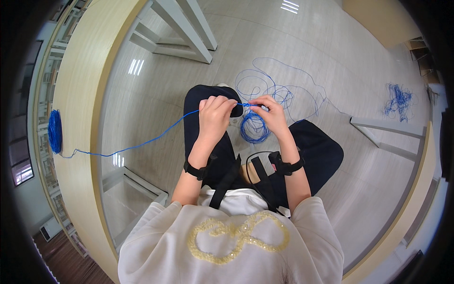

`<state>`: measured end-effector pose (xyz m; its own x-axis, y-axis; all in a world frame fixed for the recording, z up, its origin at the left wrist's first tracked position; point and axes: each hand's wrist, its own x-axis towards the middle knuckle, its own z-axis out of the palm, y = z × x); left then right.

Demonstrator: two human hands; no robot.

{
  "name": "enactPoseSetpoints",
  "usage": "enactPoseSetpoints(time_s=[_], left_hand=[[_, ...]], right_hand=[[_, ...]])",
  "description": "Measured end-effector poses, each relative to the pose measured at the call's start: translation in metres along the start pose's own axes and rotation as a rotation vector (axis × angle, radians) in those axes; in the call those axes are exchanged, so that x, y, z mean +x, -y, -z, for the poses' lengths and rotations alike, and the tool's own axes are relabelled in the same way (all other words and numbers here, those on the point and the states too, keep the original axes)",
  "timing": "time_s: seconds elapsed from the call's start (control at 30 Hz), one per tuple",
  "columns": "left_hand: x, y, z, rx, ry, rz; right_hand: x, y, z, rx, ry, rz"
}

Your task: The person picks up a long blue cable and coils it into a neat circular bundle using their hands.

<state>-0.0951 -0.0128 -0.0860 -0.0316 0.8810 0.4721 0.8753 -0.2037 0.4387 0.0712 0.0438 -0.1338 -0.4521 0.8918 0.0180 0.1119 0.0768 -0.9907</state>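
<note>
My left hand pinches a blue cord, fingers curled over it, in front of my dark-trousered legs. My right hand pinches the same cord a little to the right, beside a small knotted or twisted section between the two hands. A loose round coil of blue cord is just below my right hand. The cord runs left from my left hand to a wound blue bundle on the pale wooden tabletop.
Loose blue loops lie on the tiled floor beyond my knees, with a tangled blue pile farther right. White metal table legs stand at the upper left. Another wooden-edged table is at my right.
</note>
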Motion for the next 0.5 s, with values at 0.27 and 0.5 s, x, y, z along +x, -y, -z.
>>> enactPoseSetpoints(time_s=[0.27, 0.5], left_hand=[[-0.003, -0.007, 0.006, -0.065, 0.021, -0.026], [-0.003, -0.011, 0.016, -0.041, 0.150, 0.032]], right_hand=[[-0.011, -0.025, 0.010, 0.227, 0.121, -0.091], [-0.016, -0.025, 0.025, 0.292, 0.149, -0.151]])
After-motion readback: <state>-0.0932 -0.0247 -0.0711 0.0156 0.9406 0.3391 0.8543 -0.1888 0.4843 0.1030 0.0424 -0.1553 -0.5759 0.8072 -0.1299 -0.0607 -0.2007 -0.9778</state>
